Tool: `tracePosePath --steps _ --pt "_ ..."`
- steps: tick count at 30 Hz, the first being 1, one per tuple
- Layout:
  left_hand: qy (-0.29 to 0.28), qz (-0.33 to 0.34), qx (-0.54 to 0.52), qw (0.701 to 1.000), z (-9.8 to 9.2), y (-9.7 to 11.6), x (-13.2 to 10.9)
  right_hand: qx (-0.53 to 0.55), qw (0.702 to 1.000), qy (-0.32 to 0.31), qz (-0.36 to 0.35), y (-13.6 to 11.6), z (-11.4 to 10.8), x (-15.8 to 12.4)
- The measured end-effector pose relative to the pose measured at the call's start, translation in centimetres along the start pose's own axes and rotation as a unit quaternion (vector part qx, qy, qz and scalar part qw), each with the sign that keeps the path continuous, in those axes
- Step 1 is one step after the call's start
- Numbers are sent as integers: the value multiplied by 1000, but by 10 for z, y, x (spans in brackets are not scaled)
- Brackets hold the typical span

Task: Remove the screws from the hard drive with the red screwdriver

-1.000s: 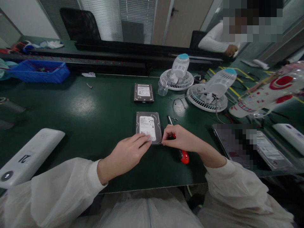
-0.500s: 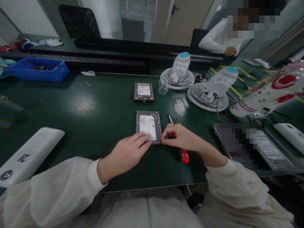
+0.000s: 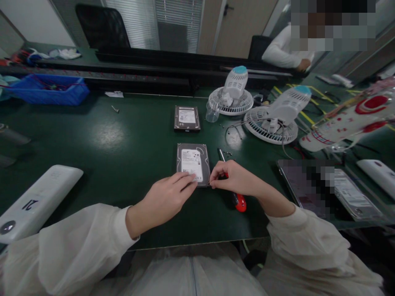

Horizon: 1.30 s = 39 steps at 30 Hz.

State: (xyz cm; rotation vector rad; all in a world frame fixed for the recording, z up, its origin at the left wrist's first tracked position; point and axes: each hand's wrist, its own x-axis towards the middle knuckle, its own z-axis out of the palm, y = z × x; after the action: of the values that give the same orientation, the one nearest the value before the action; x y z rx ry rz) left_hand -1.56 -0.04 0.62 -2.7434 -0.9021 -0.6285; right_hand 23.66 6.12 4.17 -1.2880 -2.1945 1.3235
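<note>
A hard drive (image 3: pixel 191 158) with a white label lies flat on the green table before me. My left hand (image 3: pixel 168 197) rests its outstretched fingertips on the drive's near left part. At the drive's near right corner, my right hand (image 3: pixel 230 176) has thumb and fingers pinched together; whatever is between them is too small to make out. Under and beside that hand lies a red and black screwdriver (image 3: pixel 239 202), its shaft pointing away from me and its middle hidden. Several small screws (image 3: pixel 227 153) are scattered near the screwdriver's tip.
Beyond sits a second hard drive (image 3: pixel 187 119), beside a clear plastic cup (image 3: pixel 212 112). Two white fan heads (image 3: pixel 236 84) lie at the back right. A white case marked 21 (image 3: pixel 40 201) is at left, a blue bin (image 3: pixel 51 92) behind. A person (image 3: pixel 282 49) sits across at right.
Both hands stay almost where they were at the drive. The view has shifted very slightly, and the person across has moved an arm a little.
</note>
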Motion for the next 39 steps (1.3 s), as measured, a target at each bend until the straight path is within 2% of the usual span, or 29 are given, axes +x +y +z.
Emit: tracePosePath --steps 9,15,25,39 --pt "34 -12 4 999 2 4 4 37 999 -15 8 -1 -1 1" --pt "4 40 -5 999 5 8 12 45 999 -9 11 -1 0 1" --pt "-37 38 29 998 6 13 22 50 998 1 26 0 0 2" --pt "-75 49 57 994 7 14 22 58 998 -5 29 -3 -1 1"
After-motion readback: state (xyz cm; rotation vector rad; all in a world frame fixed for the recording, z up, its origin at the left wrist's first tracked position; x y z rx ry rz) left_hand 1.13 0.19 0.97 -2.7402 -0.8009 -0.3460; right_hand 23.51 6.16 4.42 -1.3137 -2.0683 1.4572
